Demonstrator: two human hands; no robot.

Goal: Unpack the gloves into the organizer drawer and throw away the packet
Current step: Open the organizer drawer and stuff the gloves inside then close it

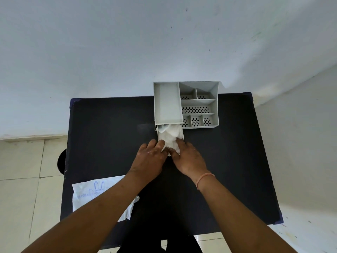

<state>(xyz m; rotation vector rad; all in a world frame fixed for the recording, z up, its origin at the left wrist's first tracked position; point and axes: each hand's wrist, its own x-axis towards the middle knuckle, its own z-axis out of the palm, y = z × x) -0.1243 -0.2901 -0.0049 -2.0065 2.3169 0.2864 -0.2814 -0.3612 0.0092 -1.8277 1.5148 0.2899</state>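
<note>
While both our hands press at the pulled-out drawer, the gloves sit inside it.

Nearest us from the drawer (171, 141), toward our left, the flat white packet (91, 196) lies on the black table (228, 161), partly under our left forearm. Our left hand (148, 157) and right hand (187, 158), the latter with an orange wristband (205, 179), rest fingers spread and loosely curled on the crumpled white gloves (171, 135); we cannot tell whether they pinch them. Beyond the drawer stands the grey organizer (186, 104).
</note>
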